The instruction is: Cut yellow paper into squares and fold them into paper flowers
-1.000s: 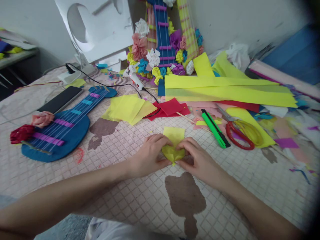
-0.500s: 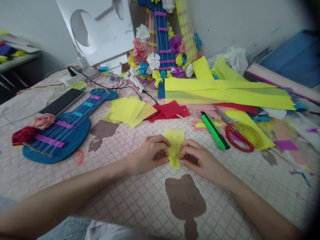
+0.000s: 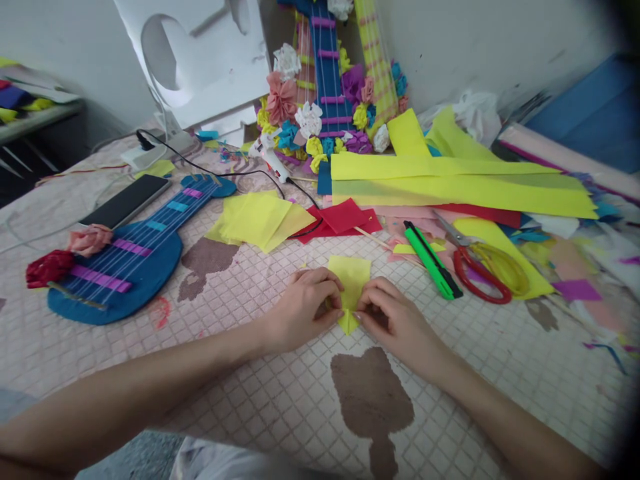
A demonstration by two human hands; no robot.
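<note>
A small piece of yellow crepe paper [image 3: 350, 272] lies in front of me, its near end folded to a point. My left hand [image 3: 309, 305] pinches its left side near that folded end. On the opposite edge, my right hand [image 3: 393, 313] has thumb and fingers closed on the paper. The fingertips of both hands are close together over the fold. Beyond my hands are a stack of yellow paper squares [image 3: 255, 221] and some red paper squares [image 3: 345, 219]. To the right lie a green utility knife [image 3: 431, 260] and red-and-yellow-handled scissors [image 3: 483, 273].
At the left lies a blue toy guitar [image 3: 130, 260] with paper roses, beside a dark phone [image 3: 125, 200]. A white glue gun [image 3: 270, 159] with its cord sits behind. Long yellow strips [image 3: 450, 183] and paper scraps [image 3: 575, 267] cover the right. Flower-decorated guitars [image 3: 327, 87] stand at the back.
The fingertips have drawn closer together at the near end of the yellow paper, and its end is now folded into a neater point.
</note>
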